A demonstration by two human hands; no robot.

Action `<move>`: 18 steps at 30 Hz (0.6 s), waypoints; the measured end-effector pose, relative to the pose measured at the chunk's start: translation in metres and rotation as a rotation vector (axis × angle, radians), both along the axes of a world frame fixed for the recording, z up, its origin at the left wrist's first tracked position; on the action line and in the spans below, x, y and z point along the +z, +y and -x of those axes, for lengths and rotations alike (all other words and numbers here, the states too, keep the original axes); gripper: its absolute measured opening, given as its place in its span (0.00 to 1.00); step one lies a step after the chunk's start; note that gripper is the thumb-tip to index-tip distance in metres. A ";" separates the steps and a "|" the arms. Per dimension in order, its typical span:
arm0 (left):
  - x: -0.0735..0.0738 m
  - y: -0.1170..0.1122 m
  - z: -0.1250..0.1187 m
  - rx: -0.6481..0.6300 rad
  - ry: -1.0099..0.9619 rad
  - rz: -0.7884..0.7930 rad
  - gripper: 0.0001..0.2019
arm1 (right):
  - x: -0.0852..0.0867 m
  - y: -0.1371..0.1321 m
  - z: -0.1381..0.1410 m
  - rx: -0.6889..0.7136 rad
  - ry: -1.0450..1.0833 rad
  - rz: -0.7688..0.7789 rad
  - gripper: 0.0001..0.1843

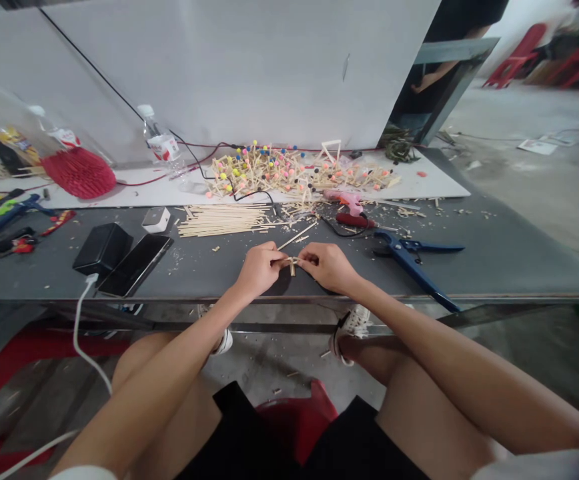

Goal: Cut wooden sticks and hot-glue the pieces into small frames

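Note:
Near the front edge of the dark table, my left hand (261, 269) and my right hand (330, 265) pinch a small assembly of short wooden sticks (292, 265) between them. One short piece of it points down toward me; my fingertips hide the rest. Just beyond my left fingers lies a long thin stick (297, 236). Farther back is a bundle of wooden sticks (224, 220). To the right of my right hand rest blue-handled cutters (414, 263), a red-handled screwdriver (354, 220) and a pink glue gun (347, 201).
A pile of stick pieces with coloured pompoms (269, 170) covers the white board (439, 180) at the back. On the left are a phone (137, 265), a black charger box (103, 248), a white cube (156, 220) and plastic bottles (162, 143). A person (439, 73) stands behind the partition.

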State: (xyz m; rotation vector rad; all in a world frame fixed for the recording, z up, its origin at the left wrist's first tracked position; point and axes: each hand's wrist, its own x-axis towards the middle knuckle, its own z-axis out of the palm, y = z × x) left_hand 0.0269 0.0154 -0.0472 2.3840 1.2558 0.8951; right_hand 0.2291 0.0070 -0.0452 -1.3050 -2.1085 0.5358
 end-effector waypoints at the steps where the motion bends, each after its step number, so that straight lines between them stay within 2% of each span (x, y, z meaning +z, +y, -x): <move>1: 0.000 0.000 0.000 0.000 -0.002 0.001 0.08 | 0.000 0.000 0.000 0.001 0.001 0.000 0.03; 18: -0.002 0.001 0.001 -0.007 0.001 -0.008 0.09 | -0.001 0.001 0.000 0.000 0.012 0.003 0.03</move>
